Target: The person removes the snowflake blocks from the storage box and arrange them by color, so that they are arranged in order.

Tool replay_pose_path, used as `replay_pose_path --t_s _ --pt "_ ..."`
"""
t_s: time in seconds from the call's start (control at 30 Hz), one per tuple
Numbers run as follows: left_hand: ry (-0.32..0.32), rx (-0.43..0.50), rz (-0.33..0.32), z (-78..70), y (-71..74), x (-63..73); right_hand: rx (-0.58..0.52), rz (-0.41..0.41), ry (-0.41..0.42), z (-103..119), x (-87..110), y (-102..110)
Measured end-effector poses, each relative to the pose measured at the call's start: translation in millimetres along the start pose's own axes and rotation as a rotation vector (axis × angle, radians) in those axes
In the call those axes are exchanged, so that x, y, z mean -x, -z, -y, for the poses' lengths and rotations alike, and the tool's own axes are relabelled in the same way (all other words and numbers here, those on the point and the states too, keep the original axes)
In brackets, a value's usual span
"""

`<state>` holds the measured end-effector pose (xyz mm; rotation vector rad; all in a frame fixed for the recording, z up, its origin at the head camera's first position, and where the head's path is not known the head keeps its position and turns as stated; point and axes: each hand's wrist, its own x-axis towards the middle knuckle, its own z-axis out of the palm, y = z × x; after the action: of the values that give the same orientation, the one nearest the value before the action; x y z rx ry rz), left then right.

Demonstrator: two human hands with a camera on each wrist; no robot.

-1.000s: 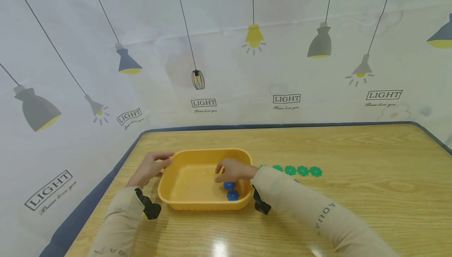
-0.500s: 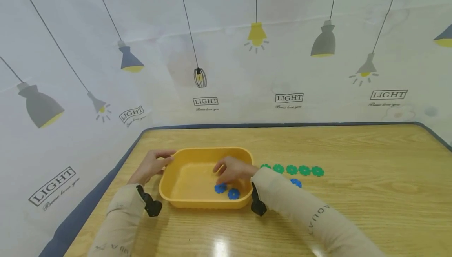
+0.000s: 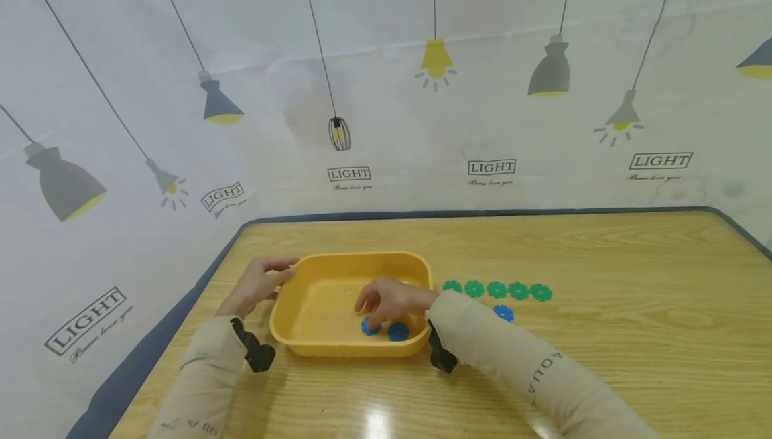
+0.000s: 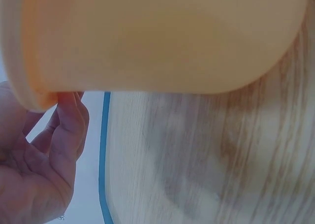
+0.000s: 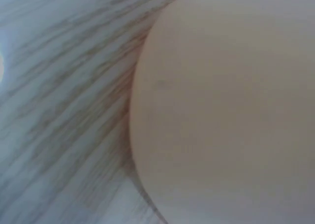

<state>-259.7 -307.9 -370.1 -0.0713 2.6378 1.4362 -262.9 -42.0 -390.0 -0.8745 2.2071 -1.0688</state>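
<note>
My left hand [image 3: 259, 285] holds the left rim of a yellow plastic basin [image 3: 350, 352], with the thumb above and fingers beneath the lip in the left wrist view. Inside the basin, my right hand [image 3: 389, 299] reaches down from the right side. Its thumb and fingers are spread apart, and one fingertip overlaps a blue flower-shaped disc [image 3: 366, 327] on the basin floor. Another blue flower disc [image 3: 398, 332] lies just right of it. The right wrist view shows only the outer wall of the basin [image 5: 221, 106], so the fingers are hidden there.
Right of the basin, several green flower discs [image 3: 497, 289] form a row on the wooden table [image 3: 633, 332]. One more blue disc [image 3: 503, 313] lies below that row, close to the right sleeve [image 3: 500, 352]. A lamp-patterned wall covering [image 3: 398, 104] stands behind the table.
Inside the basin, my right hand has moved slightly left and toward me, and the blue disc at its fingertips has slid left, away from the other one. My left hand stays on the rim.
</note>
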Motion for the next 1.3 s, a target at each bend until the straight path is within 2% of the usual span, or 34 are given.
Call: replay_pose_path --t_s 0.2,0.43,0.87,1.1,1.3 --pt "0.020 -0.004 0.010 0.4 0.8 0.1 0.048 0.038 0.016 -0.9 1.8 -0.3" --pt "0.009 0.019 0.029 -0.6 1.1 0.5 0.038 0.045 0.004 -2.3 3.1 -1.9" --pt "0.030 -0.013 -0.011 1.8 -1.3 -1.3 0.058 -0.017 -0.040 -5.9 -1.6 -7.8" --pt "0.014 -0.007 -0.014 2.1 -1.5 -1.0 0.067 -0.032 0.007 -7.9 -3.3 -8.9" --pt "0.023 -0.013 -0.012 1.3 -1.9 -0.6 0.081 -0.091 0.016 -8.5 -4.7 -8.8"
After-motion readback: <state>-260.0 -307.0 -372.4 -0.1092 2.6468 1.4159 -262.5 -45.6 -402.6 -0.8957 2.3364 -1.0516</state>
